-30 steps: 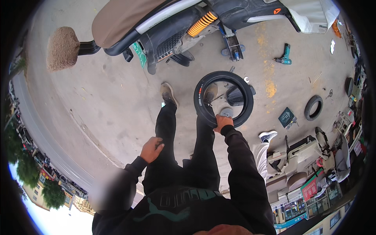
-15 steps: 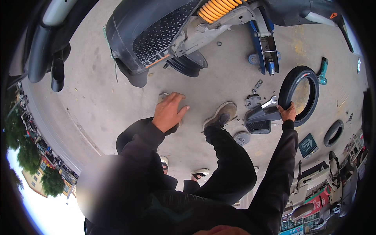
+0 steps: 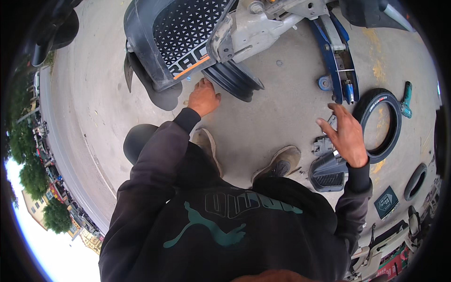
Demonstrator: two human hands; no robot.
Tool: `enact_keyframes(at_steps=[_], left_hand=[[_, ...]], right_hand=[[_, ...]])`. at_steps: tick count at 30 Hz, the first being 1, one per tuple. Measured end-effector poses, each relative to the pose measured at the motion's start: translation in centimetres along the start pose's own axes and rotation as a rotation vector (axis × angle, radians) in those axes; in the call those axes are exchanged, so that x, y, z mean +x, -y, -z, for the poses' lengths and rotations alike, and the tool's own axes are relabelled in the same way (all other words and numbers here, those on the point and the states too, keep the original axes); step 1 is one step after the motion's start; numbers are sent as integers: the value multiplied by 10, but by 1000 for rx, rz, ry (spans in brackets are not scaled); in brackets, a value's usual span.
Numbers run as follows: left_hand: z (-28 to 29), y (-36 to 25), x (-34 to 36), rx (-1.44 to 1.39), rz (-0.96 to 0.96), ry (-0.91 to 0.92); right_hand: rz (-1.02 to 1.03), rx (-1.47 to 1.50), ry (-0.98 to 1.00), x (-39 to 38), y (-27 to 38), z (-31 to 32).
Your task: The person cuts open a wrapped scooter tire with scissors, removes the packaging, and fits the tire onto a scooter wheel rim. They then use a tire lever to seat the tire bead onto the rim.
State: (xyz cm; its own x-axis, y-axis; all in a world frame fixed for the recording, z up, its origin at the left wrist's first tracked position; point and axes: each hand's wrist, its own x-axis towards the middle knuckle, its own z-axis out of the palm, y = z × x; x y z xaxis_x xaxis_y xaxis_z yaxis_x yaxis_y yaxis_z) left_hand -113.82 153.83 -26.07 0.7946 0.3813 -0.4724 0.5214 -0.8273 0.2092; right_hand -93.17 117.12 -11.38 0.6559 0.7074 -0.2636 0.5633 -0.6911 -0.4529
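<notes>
A bare black wheel rim (image 3: 235, 83), without a tyre, sits low under the dark grey scooter body (image 3: 188, 42). My left hand (image 3: 204, 98) reaches to the rim's near left edge, fingers stretched forward and thumb apart; whether the fingertips touch the rim I cannot tell. My right hand (image 3: 346, 135) hangs open with nothing in it, thumb and fingers spread, just left of a black tyre (image 3: 361, 109) lying on the concrete. Beneath that hand, partly covered, are a black plastic cover (image 3: 327, 176) and a grey metal part (image 3: 322, 146).
A blue floor jack (image 3: 328, 61) stands under the scooter's frame. To the right of the tyre is a teal cordless power tool (image 3: 407, 99). Farther right lie a smaller tyre (image 3: 415, 182) and a dark square box (image 3: 386, 202). My shoes (image 3: 280, 164) are on the floor between my hands.
My right hand has let go of the tyre and moved left of it. My left hand has gone forward to the rim. The view has shifted, bringing the scooter closer.
</notes>
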Motion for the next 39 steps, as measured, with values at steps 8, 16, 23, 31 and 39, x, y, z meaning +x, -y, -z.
enact_keyframes(at_steps=[8, 16, 23, 31, 39], left_hand=[[-18, 19, 65, -181, -180, -148], [-33, -18, 39, -615, 94, 217], [-41, -59, 8, -794, 165, 207], [-58, -160, -40, -1196, 114, 701], [4, -185, -101, -46, -912, 458]], right_hand=[[161, 172, -150, 102, 135, -110], [211, 66, -157, 99, 89, -113], [282, 60, -126, 91, 67, -101], [390, -294, 63, 49, 63, -26], [269, -403, 6, 11, 39, -14]])
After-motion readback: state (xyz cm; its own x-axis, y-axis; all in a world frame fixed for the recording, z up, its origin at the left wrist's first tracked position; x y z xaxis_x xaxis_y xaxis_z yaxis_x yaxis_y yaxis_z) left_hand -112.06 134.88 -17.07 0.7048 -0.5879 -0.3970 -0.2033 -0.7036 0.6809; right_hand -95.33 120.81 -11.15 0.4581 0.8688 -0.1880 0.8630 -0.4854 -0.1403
